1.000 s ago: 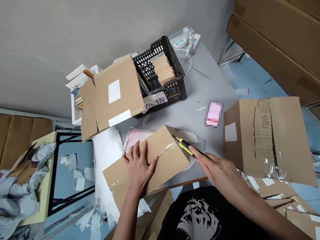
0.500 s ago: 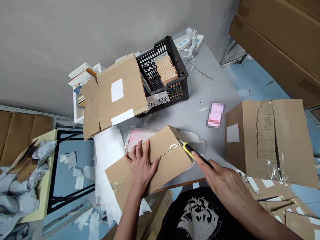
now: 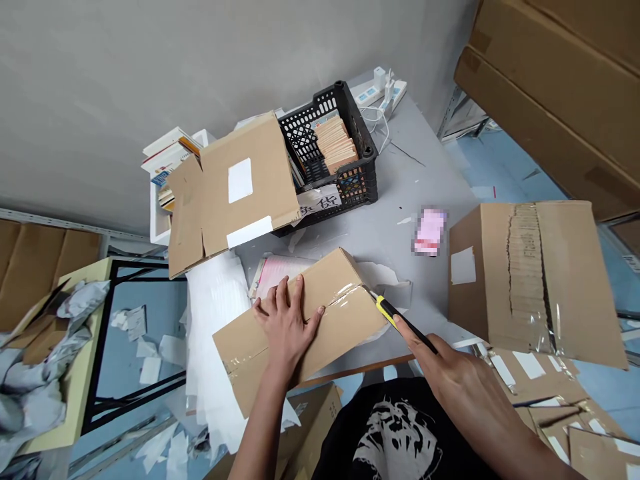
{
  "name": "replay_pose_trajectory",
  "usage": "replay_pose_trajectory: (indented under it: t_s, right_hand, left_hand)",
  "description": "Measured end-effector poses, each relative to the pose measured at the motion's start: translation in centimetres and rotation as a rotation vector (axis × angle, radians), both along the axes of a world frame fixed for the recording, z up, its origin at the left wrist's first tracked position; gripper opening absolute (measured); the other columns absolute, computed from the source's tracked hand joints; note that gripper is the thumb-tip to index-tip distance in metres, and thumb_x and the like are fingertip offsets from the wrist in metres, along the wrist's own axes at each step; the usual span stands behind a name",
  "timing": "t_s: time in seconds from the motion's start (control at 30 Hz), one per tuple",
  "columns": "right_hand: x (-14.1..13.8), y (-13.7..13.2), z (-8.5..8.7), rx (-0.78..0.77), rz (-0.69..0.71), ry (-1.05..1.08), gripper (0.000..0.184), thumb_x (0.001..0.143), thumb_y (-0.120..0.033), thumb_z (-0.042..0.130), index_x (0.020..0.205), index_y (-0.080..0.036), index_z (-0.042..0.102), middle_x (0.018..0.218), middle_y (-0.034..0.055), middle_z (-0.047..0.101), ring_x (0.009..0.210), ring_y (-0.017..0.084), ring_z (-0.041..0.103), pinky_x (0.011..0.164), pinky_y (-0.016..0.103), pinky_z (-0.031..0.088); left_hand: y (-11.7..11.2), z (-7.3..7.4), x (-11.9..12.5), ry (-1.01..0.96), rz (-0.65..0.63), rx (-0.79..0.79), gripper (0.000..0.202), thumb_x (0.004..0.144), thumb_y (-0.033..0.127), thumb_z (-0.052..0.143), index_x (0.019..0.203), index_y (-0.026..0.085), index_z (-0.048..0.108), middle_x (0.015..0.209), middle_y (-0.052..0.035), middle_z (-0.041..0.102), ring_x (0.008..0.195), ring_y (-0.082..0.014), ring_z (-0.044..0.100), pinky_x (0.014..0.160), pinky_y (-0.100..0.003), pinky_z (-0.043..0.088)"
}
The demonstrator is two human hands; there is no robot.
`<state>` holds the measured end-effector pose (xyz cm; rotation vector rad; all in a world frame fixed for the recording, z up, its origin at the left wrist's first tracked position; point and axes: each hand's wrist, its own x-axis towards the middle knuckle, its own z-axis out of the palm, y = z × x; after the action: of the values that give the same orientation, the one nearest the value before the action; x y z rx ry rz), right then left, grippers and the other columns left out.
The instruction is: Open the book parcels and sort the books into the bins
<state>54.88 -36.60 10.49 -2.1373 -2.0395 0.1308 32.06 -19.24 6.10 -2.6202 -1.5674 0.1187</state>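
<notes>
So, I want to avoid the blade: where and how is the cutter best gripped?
Take the cutter by its black rear part, likely best from the right side: it slants, blade end at the edge of the box, slim handle running back into the right hand, so a grip there sits clear of the blade.

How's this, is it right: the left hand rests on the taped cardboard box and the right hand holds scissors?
Not scissors: the head view shows the right hand holding a yellow-and-black utility knife. The left hand does rest on the taped cardboard box.
</notes>
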Motion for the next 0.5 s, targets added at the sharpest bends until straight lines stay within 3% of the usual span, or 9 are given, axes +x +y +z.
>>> replay_pose_trajectory:
  t_s: [0.33, 0.5]
  right_hand:
    - [-1.9, -3.0, 0.0, -0.052, -0.058, -0.059, 0.103, 0.057, 0.01, 0.039, 0.152, -0.019, 0.011, 0.073, -0.002, 0.059, 0.036, 0.009, 0.044, 0.036, 0.022, 0.038]
    - [-2.4, -3.7, 0.3, -0.016, -0.038, -0.133, 0.101, 0.055, 0.01, 0.044, 0.15, -0.019, 0.023, 0.07, -0.0025, 0.059, 0.034, 0.008, 0.042, 0.034, 0.021, 0.036]
  left_hand:
    - [-0.2, 0.0, 0.1, -0.031, -0.001, 0.006, 0.069, 0.086, 0.056, 0.04, 0.145, 0.019, 0.036, 0.146, -0.0166, 0.039, 0.129, -0.0342, 0.031, 0.107, -0.057, 0.014]
    - [-0.7, 0.2, -0.1, -0.058, -0.003, 0.005, 0.069, 0.086, 0.056, 0.04, 0.144, 0.019, 0.038, 0.145, -0.017, 0.039, 0.129, -0.0349, 0.032, 0.107, -0.058, 0.015]
